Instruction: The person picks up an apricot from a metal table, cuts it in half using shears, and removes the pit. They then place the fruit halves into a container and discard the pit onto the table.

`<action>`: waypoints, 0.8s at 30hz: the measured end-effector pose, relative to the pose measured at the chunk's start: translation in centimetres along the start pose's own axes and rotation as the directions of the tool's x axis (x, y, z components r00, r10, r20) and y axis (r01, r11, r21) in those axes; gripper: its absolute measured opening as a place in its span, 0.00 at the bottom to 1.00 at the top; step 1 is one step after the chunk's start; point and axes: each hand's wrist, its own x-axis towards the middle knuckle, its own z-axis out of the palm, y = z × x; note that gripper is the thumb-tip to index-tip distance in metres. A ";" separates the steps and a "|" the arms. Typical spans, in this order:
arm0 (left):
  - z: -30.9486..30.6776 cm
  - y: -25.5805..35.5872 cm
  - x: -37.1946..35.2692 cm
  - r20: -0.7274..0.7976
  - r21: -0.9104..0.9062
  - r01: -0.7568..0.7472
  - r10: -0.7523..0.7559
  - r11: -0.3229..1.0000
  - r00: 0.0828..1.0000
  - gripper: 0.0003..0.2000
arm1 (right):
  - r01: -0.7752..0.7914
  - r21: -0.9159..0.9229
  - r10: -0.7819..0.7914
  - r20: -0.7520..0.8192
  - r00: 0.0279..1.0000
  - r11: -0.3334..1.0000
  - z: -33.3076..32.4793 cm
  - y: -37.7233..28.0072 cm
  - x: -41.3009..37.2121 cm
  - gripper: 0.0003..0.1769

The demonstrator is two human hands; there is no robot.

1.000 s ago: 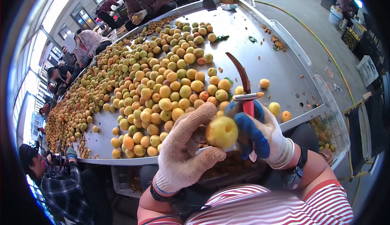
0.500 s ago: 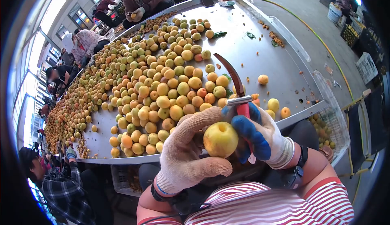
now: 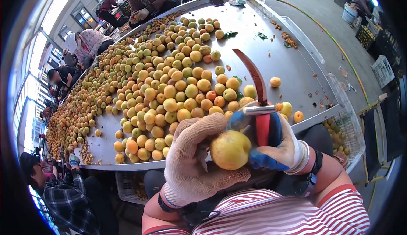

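A yellow apricot (image 3: 230, 150) with a brownish patch rests in my left hand (image 3: 184, 160), which wears a cream knitted glove; fingers and thumb curve round its left side. My right hand (image 3: 285, 144), in a white glove with blue-coated fingers, grips the red handle of a curved knife (image 3: 260, 86). Its rusty hooked blade points up and away over the table, above a metal collar. Blue fingertips of the right glove sit right at the apricot's right side. Beyond both hands, a broad heap of yellow, green and orange apricots (image 3: 169, 104) covers the metal table (image 3: 292, 76).
Loose apricots (image 3: 275, 82) and brown scraps (image 3: 289, 40) lie on the table's right part. A clear crate (image 3: 357, 139) with fruit stands below the right edge. Co-workers sit along the far side, and one person in plaid (image 3: 63, 203) is at the left. A yellow hose (image 3: 313, 20) crosses the floor.
The knife has shifted right with its blade tip a little higher. The apricot has turned, its dimple moving from the top toward the right, and has slid slightly left.
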 end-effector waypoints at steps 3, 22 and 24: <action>-0.4 0.1 0.0 0.026 0.164 -0.049 0.045 0.985 0.999 0.42 | 0.031 0.006 -0.031 0.031 0.999 1.000 -0.1 -0.1 -0.1 0.35; -0.1 0.1 -0.1 0.059 0.262 -0.119 0.108 0.958 0.992 0.45 | 0.143 -0.061 -0.139 0.061 0.988 0.988 -0.7 0.4 -0.5 0.36; -0.2 0.0 0.0 0.074 0.327 -0.150 0.133 0.933 0.988 0.45 | 0.170 -0.049 -0.166 0.078 0.983 0.984 -0.7 0.6 -0.5 0.36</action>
